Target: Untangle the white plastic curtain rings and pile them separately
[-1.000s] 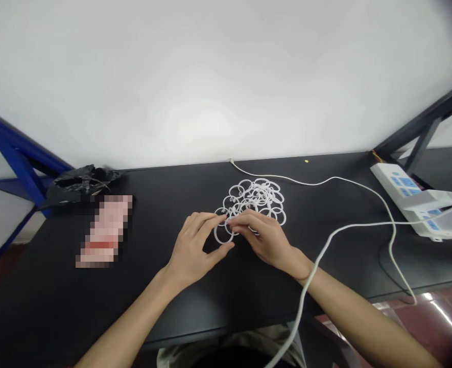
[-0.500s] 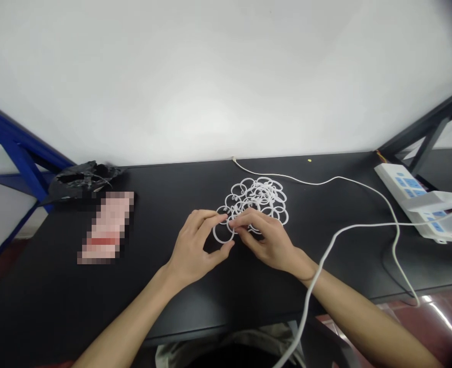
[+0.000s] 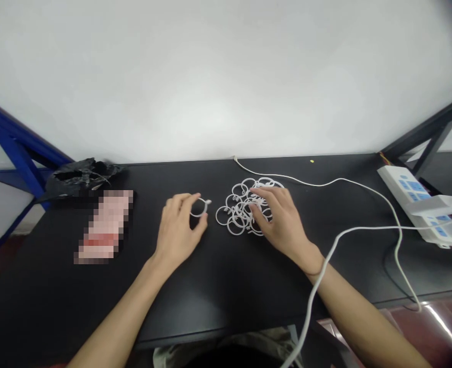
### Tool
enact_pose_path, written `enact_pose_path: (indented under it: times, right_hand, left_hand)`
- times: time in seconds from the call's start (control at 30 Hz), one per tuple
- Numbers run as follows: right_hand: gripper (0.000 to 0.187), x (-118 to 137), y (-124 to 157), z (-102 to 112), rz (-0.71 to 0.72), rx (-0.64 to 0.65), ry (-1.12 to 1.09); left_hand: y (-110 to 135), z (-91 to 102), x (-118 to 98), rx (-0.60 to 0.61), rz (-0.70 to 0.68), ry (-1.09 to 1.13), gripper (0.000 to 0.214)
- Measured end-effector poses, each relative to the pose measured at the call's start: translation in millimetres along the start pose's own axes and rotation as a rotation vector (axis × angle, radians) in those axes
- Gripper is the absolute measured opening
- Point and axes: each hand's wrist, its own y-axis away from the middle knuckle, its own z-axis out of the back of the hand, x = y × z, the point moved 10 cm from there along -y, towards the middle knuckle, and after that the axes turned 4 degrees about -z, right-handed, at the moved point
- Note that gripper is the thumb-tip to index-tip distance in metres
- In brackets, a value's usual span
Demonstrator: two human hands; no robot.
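Between the thumb and fingers of my left hand (image 3: 180, 225) is one white curtain ring (image 3: 199, 214) with a small eyelet, held to the left of the pile. A heap of similar white curtain rings (image 3: 236, 225) lies on the black table (image 3: 210, 286), several overlapping. Over the right side of this heap hovers my right hand (image 3: 281, 217), thumb and fingers apart, nothing visibly gripped. It hides part of the heap.
A white cable (image 3: 317, 184) runs behind the rings, and another white cable (image 3: 336, 240) crosses over my right forearm. At the right stands a white power strip (image 3: 405, 186). A crumpled black plastic bag (image 3: 76, 176) and a blurred pinkish item (image 3: 109, 220) lie left.
My left hand has moved left, carrying one curtain ring away from the heap. My right hand has shifted right and up over the heap, its fingers now spread.
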Motion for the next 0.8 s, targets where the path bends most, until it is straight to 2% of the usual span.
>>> enact_pose_path:
  times: [0.13,0.2,0.27,0.37,0.53,0.63,0.7,0.8]
  right_hand:
    - [0.034,-23.0,-6.8,-0.9,-0.066,0.034,0.122]
    - [0.034,-27.8,-7.3,-6.1,-0.071,0.076,0.126]
    - [0.03,-30.4,-6.5,-11.6,-0.074,0.108,0.124]
    - [0.02,-33.4,-5.4,-15.2,-0.077,0.104,0.116]
    - [0.014,-28.5,-7.5,-3.8,-0.024,-0.003,0.12]
    - [0.016,-10.2,-6.6,13.3,0.043,-0.125,0.076]
    - [0.019,8.7,-2.8,21.7,0.104,-0.18,-0.004]
    - [0.023,35.7,3.9,18.3,0.175,-0.13,-0.198]
  left_hand:
    - [-4.5,1.2,48.9,0.009,0.18,-0.202,0.044]
    - [-5.1,5.2,58.6,-0.014,0.214,-0.237,0.047]
    - [-5.6,9.6,56.8,-0.052,0.202,-0.236,0.046]
    - [-6.5,11.3,42.2,-0.089,0.139,-0.181,0.04]
    - [-7.7,2.0,12.9,-0.047,0.018,-0.051,0.03]
    - [-6.0,0.9,-8.7,-0.028,-0.071,0.052,0.029]
    - [-3.1,1.0,-27.1,-0.009,-0.152,0.139,0.035]
    - [3.3,-0.8,-55.7,0.036,-0.282,0.282,0.052]
